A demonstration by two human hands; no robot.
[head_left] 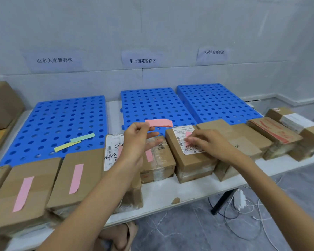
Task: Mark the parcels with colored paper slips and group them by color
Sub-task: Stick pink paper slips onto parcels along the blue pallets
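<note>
A row of brown cardboard parcels lies along the front of the white table [163,194]. My left hand [136,140] pinches a stack of pink paper slips [159,122] in the air above the middle blue pallet [152,105]. My right hand [207,142] presses a pink slip [188,134] onto the white label of a parcel [188,156]. Pink slips are stuck on the two parcels [24,192] [76,178] at the left and on one [157,158] partly hidden behind my left hand.
Three blue perforated pallets stand at the back under paper signs on the wall. A green slip [82,138] and a yellow slip [66,146] lie on the left pallet [53,124]. Unmarked parcels [272,134] fill the right end. Cables [243,211] trail on the floor.
</note>
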